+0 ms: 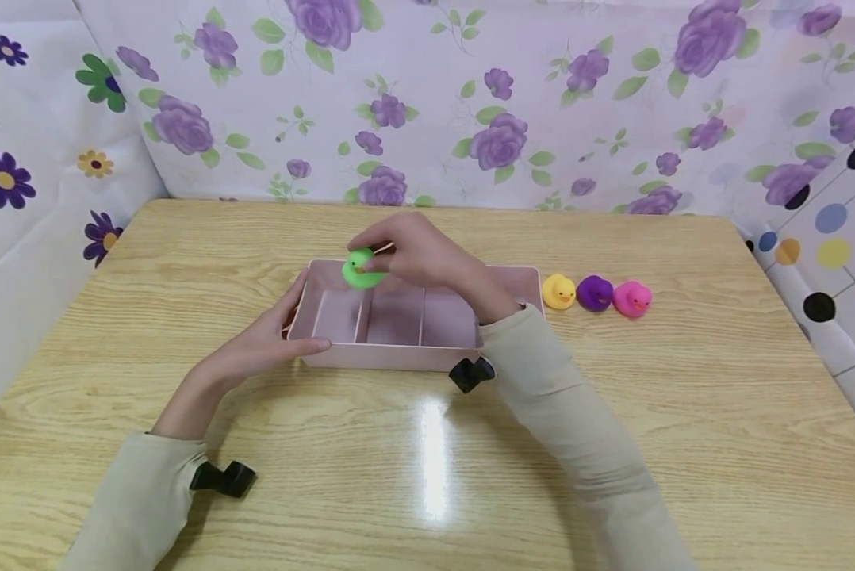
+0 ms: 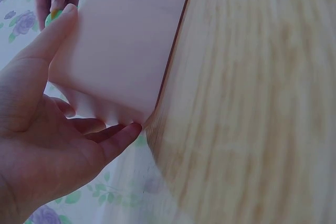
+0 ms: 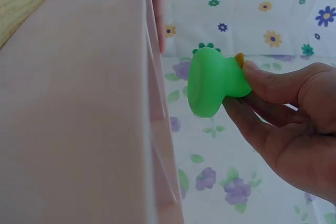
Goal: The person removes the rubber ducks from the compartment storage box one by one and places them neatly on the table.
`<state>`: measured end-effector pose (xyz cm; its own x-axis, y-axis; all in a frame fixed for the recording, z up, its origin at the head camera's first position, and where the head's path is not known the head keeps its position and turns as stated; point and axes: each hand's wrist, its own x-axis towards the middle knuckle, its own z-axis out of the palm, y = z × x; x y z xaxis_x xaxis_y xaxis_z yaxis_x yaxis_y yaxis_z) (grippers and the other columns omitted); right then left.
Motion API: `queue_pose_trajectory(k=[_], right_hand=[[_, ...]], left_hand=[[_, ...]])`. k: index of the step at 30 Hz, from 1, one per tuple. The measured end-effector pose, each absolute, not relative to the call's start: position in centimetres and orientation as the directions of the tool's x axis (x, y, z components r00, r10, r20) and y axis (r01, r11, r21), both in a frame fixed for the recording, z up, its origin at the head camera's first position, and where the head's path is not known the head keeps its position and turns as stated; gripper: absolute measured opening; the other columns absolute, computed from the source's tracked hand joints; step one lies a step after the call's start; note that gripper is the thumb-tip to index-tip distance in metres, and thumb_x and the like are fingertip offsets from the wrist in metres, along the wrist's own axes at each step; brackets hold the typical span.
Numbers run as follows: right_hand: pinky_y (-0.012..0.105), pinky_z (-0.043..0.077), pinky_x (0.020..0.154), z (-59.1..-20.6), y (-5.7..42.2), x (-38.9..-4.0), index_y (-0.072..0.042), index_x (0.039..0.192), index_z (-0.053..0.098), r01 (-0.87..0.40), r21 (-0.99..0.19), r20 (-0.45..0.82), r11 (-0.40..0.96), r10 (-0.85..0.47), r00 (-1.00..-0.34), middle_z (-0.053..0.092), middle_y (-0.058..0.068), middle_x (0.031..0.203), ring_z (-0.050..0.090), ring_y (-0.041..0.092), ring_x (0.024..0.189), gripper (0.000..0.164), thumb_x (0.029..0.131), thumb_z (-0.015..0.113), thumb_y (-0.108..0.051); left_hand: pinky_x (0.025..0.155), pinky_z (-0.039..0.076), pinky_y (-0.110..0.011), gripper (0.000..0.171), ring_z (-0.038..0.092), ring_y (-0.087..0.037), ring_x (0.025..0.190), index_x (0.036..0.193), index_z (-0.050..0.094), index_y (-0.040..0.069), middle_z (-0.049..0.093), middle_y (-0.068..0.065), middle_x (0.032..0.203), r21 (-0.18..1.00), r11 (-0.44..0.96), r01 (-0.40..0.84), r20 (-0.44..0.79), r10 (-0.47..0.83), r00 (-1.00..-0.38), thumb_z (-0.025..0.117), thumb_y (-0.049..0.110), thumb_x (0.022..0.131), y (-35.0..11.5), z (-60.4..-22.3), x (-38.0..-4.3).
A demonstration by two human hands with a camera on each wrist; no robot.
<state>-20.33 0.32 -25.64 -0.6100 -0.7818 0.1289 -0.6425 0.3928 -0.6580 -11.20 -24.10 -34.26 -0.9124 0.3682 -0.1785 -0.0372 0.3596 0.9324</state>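
A pale pink storage box [image 1: 392, 358] with upright dividers stands on the table. At its left end my left hand [image 1: 256, 349] grips it, the thumb over the front rim and the fingers against the end wall, as the left wrist view shows of the box [image 2: 121, 40]. Above the left compartment, my right hand [image 1: 420, 252] pinches a green rubber duck [image 1: 358, 270] by the head between thumb and fingers. In the right wrist view the green duck [image 3: 207, 82] hangs above the rim, apart from the box, its base showing.
Right of the box, a yellow duck [image 1: 559, 292], a purple duck [image 1: 595, 293] and a pink duck [image 1: 633, 299] sit in a row on the wooden table [image 1: 327, 476]. A flowered cloth [image 1: 427, 95] hangs behind the table's back edge.
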Motion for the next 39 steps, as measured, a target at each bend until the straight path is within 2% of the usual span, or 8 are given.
queue_pose_trajectory(k=[9, 16, 26, 39], right_hand=[[0.026, 0.046, 0.083, -25.7, 2.5, -20.5, -0.002, 0.114, 0.072, -0.643, -0.653, 0.144, 0.401, -0.767, -0.625, 0.07, 0.007, 0.11, 0.061, 0.015, 0.099, 0.026, 0.089, 0.069, -0.003], [0.029, 0.047, 0.086, -26.0, 4.2, -20.7, -0.002, 0.116, 0.071, -0.619, -0.66, 0.13, 0.425, -0.747, -0.652, 0.069, 0.008, 0.112, 0.061, 0.017, 0.104, 0.028, 0.089, 0.068, -0.001], [0.031, 0.048, 0.084, -25.9, 5.9, -20.7, -0.004, 0.117, 0.071, -0.584, -0.67, 0.107, 0.458, -0.719, -0.687, 0.069, 0.007, 0.113, 0.062, 0.017, 0.101, 0.029, 0.089, 0.068, -0.001], [0.034, 0.047, 0.092, -26.4, 8.1, -20.9, -0.002, 0.118, 0.07, -0.545, -0.687, 0.113, 0.481, -0.67, -0.733, 0.067, 0.011, 0.117, 0.06, 0.022, 0.112, 0.03, 0.088, 0.068, 0.0]], left_hand=[[0.105, 0.026, -0.052, 0.101, 0.026, -0.035, 0.135, 0.155, -0.012, 0.025, 0.015, -0.021, 0.156, 0.931, 0.363, -0.032, -0.172, 0.36, -0.917, 0.067, 0.02, 0.091, -24.0, -34.3, -11.2], [0.106, 0.025, -0.053, 0.102, 0.026, -0.036, 0.135, 0.155, -0.011, 0.024, 0.015, -0.022, 0.155, 0.931, 0.363, -0.035, -0.172, 0.353, -0.92, 0.068, 0.021, 0.09, -24.0, -34.3, -11.1], [0.106, 0.025, -0.053, 0.102, 0.027, -0.036, 0.134, 0.155, -0.01, 0.025, 0.016, -0.024, 0.154, 0.933, 0.358, -0.031, -0.166, 0.352, -0.921, 0.069, 0.019, 0.09, -24.1, -34.3, -11.0], [0.105, 0.026, -0.053, 0.102, 0.028, -0.037, 0.133, 0.155, -0.011, 0.026, 0.017, -0.025, 0.154, 0.931, 0.363, -0.041, -0.175, 0.346, -0.922, 0.068, 0.019, 0.09, -24.2, -34.3, -11.1]])
